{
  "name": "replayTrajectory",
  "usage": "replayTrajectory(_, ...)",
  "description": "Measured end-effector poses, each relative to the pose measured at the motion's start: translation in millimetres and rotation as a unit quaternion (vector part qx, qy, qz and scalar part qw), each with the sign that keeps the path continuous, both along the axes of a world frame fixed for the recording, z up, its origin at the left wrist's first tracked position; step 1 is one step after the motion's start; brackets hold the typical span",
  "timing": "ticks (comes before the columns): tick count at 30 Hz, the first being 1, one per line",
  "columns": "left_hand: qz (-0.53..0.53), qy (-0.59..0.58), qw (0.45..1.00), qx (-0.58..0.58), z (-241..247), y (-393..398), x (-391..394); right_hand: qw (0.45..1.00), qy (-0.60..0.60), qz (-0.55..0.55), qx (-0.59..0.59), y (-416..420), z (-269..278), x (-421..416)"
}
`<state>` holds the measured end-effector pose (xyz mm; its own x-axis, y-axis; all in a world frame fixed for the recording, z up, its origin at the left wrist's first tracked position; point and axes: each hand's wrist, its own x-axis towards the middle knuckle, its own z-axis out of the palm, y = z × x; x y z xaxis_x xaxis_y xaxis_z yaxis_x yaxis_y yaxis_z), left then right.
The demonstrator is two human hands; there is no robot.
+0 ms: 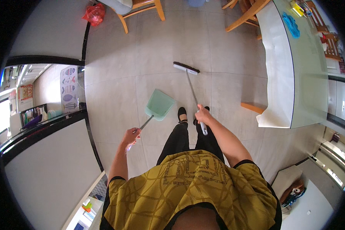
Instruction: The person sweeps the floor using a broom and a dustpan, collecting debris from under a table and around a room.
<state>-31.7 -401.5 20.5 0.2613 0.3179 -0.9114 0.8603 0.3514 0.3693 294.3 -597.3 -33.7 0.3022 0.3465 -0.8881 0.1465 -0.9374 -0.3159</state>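
Observation:
My left hand (131, 136) grips the handle of a long-handled dustpan, whose pale green pan (160, 104) is at or just above the floor to the left of my feet. In my right hand (203, 113) is the grey handle of a broom. Its white head with dark bristles (187, 68) is ahead of my feet, beyond the dustpan and to its right. A gap of floor separates the broom head from the pan. Any dirt on the floor is too small to make out.
Grey floor tiles (172, 37) spread ahead. A table with a white cloth (279, 86) stands on the right, bearing a blue cloth (291, 25). Wooden chairs (159, 10) stand at the far side. A red plastic bag (95, 14) sits far left, beyond a doorway with a patterned mat (69, 89).

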Motion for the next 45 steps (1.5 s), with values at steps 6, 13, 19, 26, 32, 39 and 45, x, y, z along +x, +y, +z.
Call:
replayTrajectory(6,0.065,-0.001,0.998,0.009,3.0,-28.4,-45.0,0.995,0.08,0.035,-0.058,-19.9,54.6,-47.2)
replayTrajectory(13,0.18,0.005,0.983,0.021,2.3,-83.9,-94.5,0.993,0.027,0.088,0.076,-22.5,47.5,-32.1)
replayTrajectory(19,0.246,0.023,0.968,0.047,28.5,-134.7,-120.4,0.973,-0.042,0.203,0.097,68.4,-16.2,-53.7)
replayTrajectory(26,0.34,0.015,0.939,0.059,41.1,-198.4,-161.8,0.891,-0.112,0.405,0.172,119.3,-90.0,-96.1)
replayTrajectory(32,0.383,0.008,0.922,0.053,39.3,-242.4,-201.5,0.924,-0.004,0.369,0.102,71.2,-92.7,-133.2)
replayTrajectory(39,0.342,0.024,0.939,0.04,23.7,-268.3,-259.4,0.916,-0.01,0.401,-0.02,-32.7,-36.2,-158.9)
replayTrajectory(45,0.272,0.029,0.961,0.027,4.8,-282.4,-315.1,0.899,-0.06,0.429,-0.072,-126.2,7.8,-172.8)
